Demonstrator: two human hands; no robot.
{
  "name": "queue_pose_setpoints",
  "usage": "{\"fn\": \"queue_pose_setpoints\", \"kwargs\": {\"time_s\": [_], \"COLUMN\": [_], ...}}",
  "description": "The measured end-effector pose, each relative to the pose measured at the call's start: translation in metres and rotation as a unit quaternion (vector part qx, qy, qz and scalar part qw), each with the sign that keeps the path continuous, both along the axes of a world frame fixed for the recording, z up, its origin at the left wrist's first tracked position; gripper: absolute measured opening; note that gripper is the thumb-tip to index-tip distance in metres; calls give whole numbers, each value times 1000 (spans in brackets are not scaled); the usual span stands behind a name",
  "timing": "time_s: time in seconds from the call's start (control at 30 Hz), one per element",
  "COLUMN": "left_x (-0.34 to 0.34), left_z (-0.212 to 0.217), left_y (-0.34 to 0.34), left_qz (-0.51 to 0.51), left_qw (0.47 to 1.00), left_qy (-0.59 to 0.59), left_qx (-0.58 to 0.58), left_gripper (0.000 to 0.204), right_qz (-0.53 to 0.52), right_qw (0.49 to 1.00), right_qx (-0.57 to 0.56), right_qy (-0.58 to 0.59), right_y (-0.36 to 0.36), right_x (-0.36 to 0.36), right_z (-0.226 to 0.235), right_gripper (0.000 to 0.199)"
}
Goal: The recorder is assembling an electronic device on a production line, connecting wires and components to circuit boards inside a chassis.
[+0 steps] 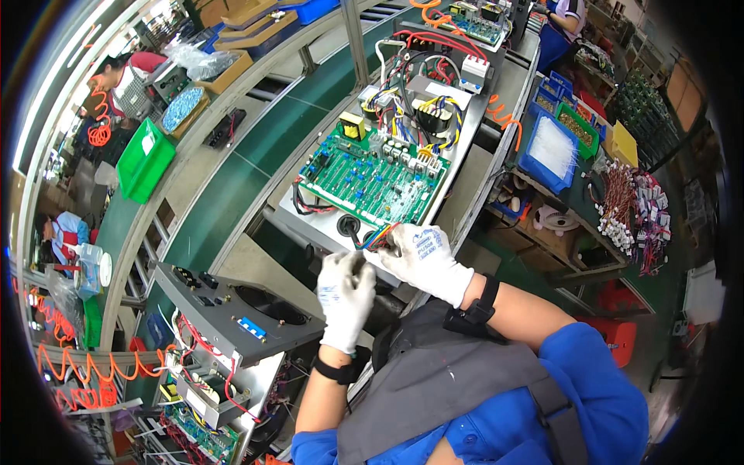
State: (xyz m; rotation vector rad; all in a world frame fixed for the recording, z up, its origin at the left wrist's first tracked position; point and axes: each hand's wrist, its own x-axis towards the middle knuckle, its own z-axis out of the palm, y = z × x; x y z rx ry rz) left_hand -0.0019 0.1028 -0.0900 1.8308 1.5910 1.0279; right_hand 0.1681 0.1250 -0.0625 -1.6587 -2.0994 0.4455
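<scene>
Our right hand [422, 256] pinches a bundle of coloured wires [377, 237] at six o'clock of the green circuit board [372, 177]. Our left hand [345, 291] curls beside it; we cannot tell what its fingers hide.

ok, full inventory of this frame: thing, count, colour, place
circuit board: one, green, on the open metal chassis at centre
wire bundle: one, multicoloured, at the board's near edge, pinched in the right hand's fingers
grey unit: one, grey with a blue label, lower left
green bin: one, green, on the left conveyor
blue trays: several, blue, right bench
wire harnesses: a pile, red and white, far right
coiled hoses: several, orange, lower left
co-workers: at least two, at left and top
left hand: white glove, by the chassis edge, grip unclear
right hand: white glove, on the wire bundle
</scene>
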Motion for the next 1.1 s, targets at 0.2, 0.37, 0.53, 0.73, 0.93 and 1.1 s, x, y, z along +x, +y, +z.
{"fn": "queue_pose_setpoints", "kwargs": {"time_s": [0.2,0.37,0.53,0.73,0.93,1.1], "left_x": [14,9,14,26,19,27], "left_z": [-15,-13,-7,-4,2,11], "left_y": [9,-3,-17,-8,6,9], "left_qz": [5,-70,-109,-160,-236,-174], "left_qw": [996,989,988,969,966,981], "left_qy": [-20,-4,-3,-188,-107,-82], "left_qx": [84,133,105,-11,12,-29], "left_gripper": [12,6,7,11,19,13], "right_qz": [2,-17,-52,-45,-12,14], "right_qw": [1000,999,994,970,939,955], "right_qx": [-23,6,41,-35,-83,-75], "right_qy": [1,36,82,237,334,288], "right_y": [-4,-8,-15,-21,-35,-40], "right_x": [0,3,11,22,47,55], "right_z": [1,-7,-13,-6,-10,-10], "right_gripper": [30,28,26,31,18,21]}}
